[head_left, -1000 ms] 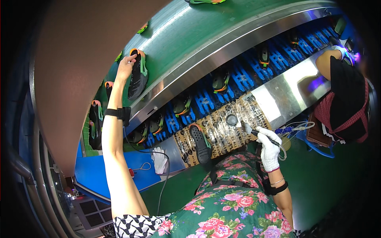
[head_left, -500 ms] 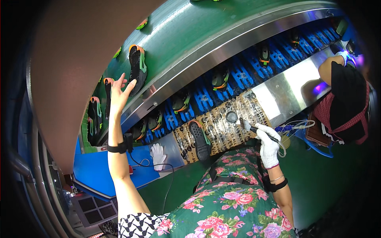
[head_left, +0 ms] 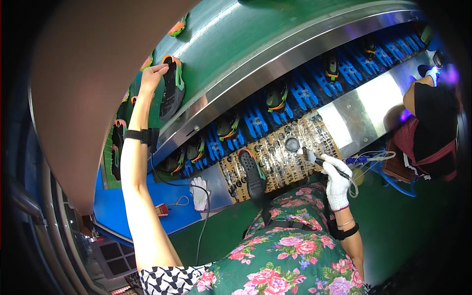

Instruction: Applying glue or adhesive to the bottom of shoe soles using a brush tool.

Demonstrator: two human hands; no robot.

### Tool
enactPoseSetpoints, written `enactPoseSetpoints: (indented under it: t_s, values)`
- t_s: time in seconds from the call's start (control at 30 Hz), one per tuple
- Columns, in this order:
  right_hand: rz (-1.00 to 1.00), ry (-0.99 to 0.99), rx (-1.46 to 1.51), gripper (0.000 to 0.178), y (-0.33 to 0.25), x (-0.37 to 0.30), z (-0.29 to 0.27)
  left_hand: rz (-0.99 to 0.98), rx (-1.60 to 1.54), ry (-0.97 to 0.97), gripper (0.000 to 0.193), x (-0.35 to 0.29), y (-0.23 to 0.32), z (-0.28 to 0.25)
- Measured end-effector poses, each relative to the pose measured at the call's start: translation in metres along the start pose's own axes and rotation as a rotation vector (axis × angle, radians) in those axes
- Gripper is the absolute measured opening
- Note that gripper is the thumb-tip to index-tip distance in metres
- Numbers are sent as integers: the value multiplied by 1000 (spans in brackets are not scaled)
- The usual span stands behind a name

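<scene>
My bare left hand (head_left: 154, 77) reaches to the upper left and pinches the upper rim of a black shoe sole (head_left: 170, 96) with orange and green edging, lying on the green conveyor belt. My right hand (head_left: 337, 183), in a white knit glove, is closed round the dark handle of a flat brush (head_left: 310, 156). The brush's tip is over the taped bench, near a small dark round cup (head_left: 292, 144). A second sole (head_left: 253, 174), black with round holes and a green side, lies on the brown-taped bench (head_left: 280, 167), left of the cup.
Beyond the bench runs a blue slatted conveyor (head_left: 255, 120) carrying several soles. A metal rail (head_left: 275, 61) divides it from the green belt (head_left: 216, 64). An empty white glove (head_left: 199, 193) lies by a blue board (head_left: 128, 206). At right, a co-worker's arm (head_left: 409, 101) reaches in.
My left hand has gone from open fingers near the sole's lower part to a pinch at its upper end. My right hand still holds the brush in much the same place.
</scene>
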State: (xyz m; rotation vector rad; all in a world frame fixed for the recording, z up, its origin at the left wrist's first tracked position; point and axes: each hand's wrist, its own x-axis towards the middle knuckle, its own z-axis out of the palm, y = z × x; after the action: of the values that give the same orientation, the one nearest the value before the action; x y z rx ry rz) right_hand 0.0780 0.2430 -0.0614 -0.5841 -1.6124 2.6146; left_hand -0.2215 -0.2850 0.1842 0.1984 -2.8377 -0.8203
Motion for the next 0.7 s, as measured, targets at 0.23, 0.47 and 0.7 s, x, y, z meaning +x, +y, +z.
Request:
enactPoseSetpoints:
  t_s: [0.23, 0.47, 0.7]
  values:
    - [-20, 48, 27, 22, 2, 0, -8, -55, 162, 53, 29, 34, -1, 5]
    - [-24, 52, 20, 22, 3, 3, -9, -127, 102, 103, 28, 35, -2, 3]
    - [-7, 50, 32, 22, 3, 2, -7, -144, 122, 79, 30, 36, -4, 3]
